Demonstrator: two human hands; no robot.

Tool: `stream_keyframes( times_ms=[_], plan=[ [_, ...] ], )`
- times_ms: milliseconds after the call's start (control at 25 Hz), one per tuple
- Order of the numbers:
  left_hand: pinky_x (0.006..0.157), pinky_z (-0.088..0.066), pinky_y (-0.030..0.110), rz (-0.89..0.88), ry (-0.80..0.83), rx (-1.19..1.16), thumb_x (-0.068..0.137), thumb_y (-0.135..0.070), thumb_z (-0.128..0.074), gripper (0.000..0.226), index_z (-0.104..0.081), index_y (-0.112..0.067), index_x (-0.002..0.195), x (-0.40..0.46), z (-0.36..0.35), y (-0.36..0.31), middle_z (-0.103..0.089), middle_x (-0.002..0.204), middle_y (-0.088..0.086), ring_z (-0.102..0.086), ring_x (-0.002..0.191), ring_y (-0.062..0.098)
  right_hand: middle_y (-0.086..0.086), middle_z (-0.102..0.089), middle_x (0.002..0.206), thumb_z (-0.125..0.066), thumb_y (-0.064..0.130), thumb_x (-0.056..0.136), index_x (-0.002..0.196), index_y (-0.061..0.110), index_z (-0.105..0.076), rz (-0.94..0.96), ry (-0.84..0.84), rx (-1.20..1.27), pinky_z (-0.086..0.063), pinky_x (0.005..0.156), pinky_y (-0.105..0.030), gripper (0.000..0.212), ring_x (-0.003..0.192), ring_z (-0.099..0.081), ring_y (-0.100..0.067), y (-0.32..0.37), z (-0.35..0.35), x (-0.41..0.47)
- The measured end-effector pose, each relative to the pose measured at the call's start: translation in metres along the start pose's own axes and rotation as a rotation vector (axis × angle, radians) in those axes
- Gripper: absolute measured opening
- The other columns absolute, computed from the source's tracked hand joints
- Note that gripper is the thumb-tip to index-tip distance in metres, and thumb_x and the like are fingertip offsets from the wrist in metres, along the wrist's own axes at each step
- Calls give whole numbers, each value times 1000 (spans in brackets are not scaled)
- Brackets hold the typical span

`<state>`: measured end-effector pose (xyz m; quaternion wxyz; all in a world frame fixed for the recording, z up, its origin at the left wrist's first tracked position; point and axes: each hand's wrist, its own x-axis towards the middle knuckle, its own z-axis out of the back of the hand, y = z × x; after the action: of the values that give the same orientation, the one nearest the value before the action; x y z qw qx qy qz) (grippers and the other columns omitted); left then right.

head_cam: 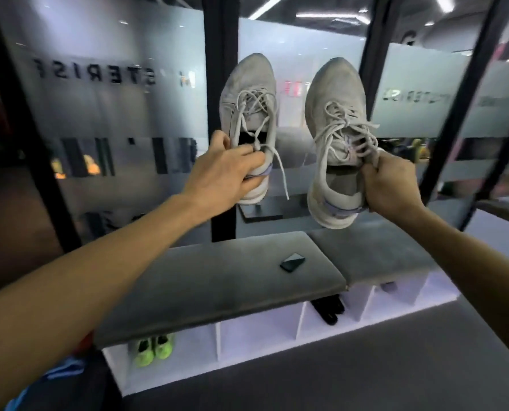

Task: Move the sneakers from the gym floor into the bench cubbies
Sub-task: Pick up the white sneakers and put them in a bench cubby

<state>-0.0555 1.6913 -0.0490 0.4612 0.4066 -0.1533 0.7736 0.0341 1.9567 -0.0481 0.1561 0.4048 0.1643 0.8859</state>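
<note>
The left grip hides the heel of the left grey sneaker, and dark shapes in the right-hand cubbies are too dim to name, though a neon-green pair shows in the leftmost one. Below runs the bench, grey-cushioned with a phone near its middle seam, before frosted glass panels in black frames. Both grips are clamped on sneakers held aloft over the bench's far edge, the right grip on the right grey sneaker, long axes upright, toes up.
</note>
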Motion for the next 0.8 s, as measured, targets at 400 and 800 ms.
stream_keyframes(
  times_ms=[400, 800],
  plan=[
    [79, -35, 36, 229, 120, 288, 95, -42, -52, 32, -37, -22, 74, -59, 39, 17, -50, 74, -9, -38, 77, 24, -28, -63, 92, -42, 9, 90, 74, 8, -45, 238, 157, 273, -30, 66, -32, 16, 82, -54, -41, 51, -89, 12],
    [73, -43, 45, 307, 192, 279, 96, -45, -48, 33, -38, -21, 75, -230, -17, 6, -40, 74, -14, -36, 85, 25, -24, -55, 78, -41, 6, 90, 73, 1, -45, 223, 231, 312, -35, 64, -36, 18, 74, -51, -39, 51, -198, -134]
  ],
)
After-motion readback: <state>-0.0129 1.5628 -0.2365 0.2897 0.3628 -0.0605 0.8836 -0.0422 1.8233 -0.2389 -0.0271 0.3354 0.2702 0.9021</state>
